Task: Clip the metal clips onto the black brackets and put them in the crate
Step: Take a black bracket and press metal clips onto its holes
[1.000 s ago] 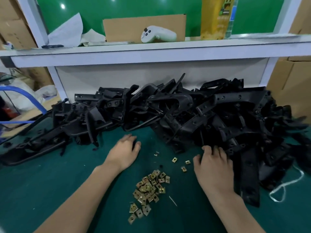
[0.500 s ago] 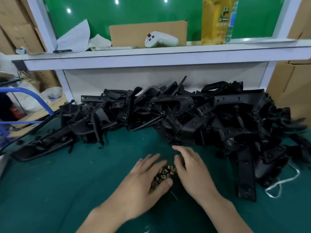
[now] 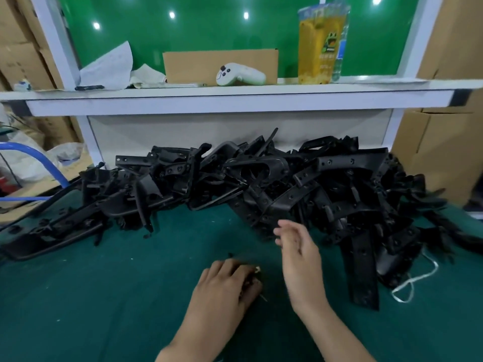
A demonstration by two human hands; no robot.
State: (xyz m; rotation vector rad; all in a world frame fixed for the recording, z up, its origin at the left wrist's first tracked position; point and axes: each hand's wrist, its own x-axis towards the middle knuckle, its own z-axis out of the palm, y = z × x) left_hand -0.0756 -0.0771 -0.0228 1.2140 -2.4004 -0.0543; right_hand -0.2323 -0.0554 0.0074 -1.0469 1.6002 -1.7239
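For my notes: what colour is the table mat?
Dark green mat; head view.

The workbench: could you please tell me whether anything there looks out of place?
The black brackets lie in a tangled heap. A loose white string trails beside its right end. On the shelf behind, a white game controller seems unrelated to the job.

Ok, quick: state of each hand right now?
Left hand: fingers curled round the metal clips, gripping them.
Right hand: open, holding nothing, beside the black brackets.
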